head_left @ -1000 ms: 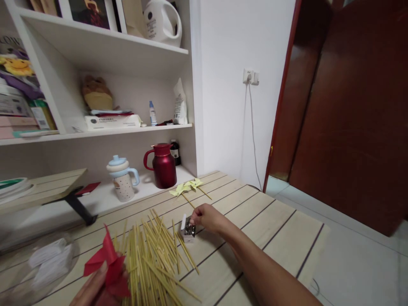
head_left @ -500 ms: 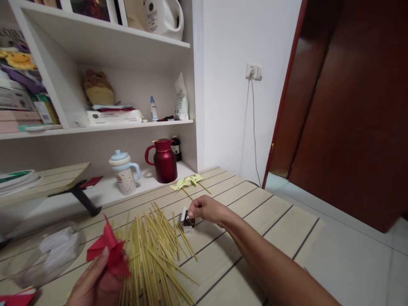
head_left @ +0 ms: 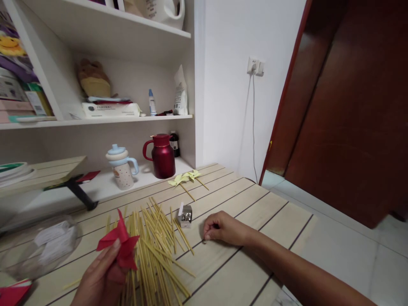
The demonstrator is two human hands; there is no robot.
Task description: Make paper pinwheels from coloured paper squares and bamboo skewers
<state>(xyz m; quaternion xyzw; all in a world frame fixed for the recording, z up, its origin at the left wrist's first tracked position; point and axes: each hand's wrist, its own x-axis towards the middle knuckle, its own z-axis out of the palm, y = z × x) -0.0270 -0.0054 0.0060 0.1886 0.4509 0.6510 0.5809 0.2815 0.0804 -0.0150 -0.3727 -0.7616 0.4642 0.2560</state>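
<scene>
My left hand [head_left: 103, 270] grips a red paper pinwheel [head_left: 123, 243], thumb pressed on its folded middle, above the left side of the sticks. Beside it, a heap of thin yellowish sticks [head_left: 151, 255] is spread on the table. A small open box [head_left: 185, 215] of shiny metal bits stands at the heap's right edge. To the right of that box, my right hand [head_left: 219, 228] is low over the table with thumb and forefinger pinched. A tiny dark piece shows at its fingertips, too small to name.
Two pale yellow pinwheels [head_left: 185, 178] on sticks lie at the table's back. Behind them, a red jug [head_left: 163, 157] and a light-blue-lidded cup [head_left: 123, 170] stand on the shelf. A clear plastic package [head_left: 41, 250] and red paper [head_left: 14, 292] are at left.
My right hand has moved from the small box toward me and to the right, still pinched. The red pinwheel in my left hand has shifted slightly right. The view has tilted a little.
</scene>
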